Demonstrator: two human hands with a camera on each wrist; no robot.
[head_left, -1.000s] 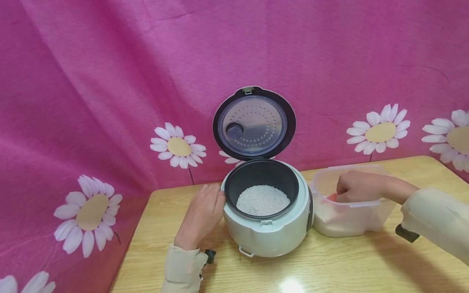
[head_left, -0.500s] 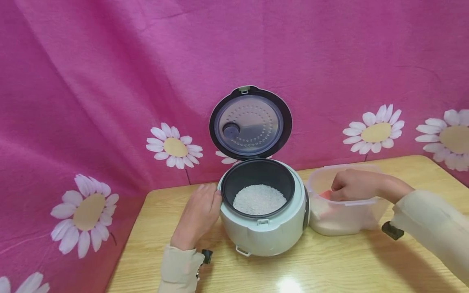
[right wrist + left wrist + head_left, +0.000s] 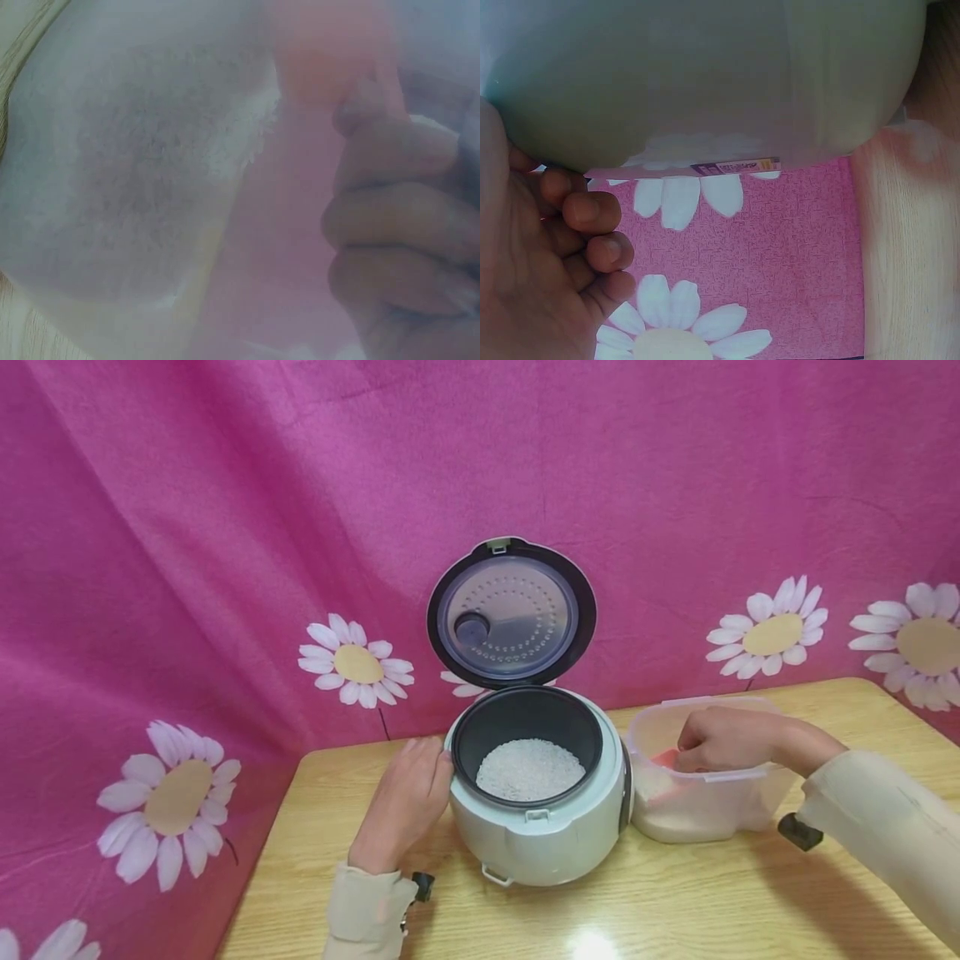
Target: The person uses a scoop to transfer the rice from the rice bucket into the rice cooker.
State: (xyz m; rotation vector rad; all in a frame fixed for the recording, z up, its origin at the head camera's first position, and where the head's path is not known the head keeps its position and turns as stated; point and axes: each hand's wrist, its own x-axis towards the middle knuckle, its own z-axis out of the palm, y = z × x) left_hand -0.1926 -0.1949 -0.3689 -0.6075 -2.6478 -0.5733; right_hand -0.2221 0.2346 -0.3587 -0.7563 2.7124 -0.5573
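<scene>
A pale green rice cooker (image 3: 536,852) stands on the table with its lid (image 3: 517,618) raised; white rice (image 3: 530,770) lies in its dark inner pot. My left hand (image 3: 405,797) holds the cooker's left side near the rim; its fingers look curled in the left wrist view. To the right is a translucent plastic container (image 3: 757,802) with more rice inside. My right hand (image 3: 731,739) reaches into it and grips a red scoop (image 3: 666,758). Through the cloudy wall, the right wrist view shows curled fingers (image 3: 397,217) at the scoop's handle; its far end is blurred.
The cooker and container stand close together on a light wooden table (image 3: 675,902). Behind and left of it hangs a pink cloth (image 3: 637,460) printed with daisies. A black wrist device (image 3: 800,832) hangs below the right sleeve.
The head view has shifted slightly, moving everything a little left in frame. Slightly more of the red scoop shows beside my right hand. My left hand stays on the cooker.
</scene>
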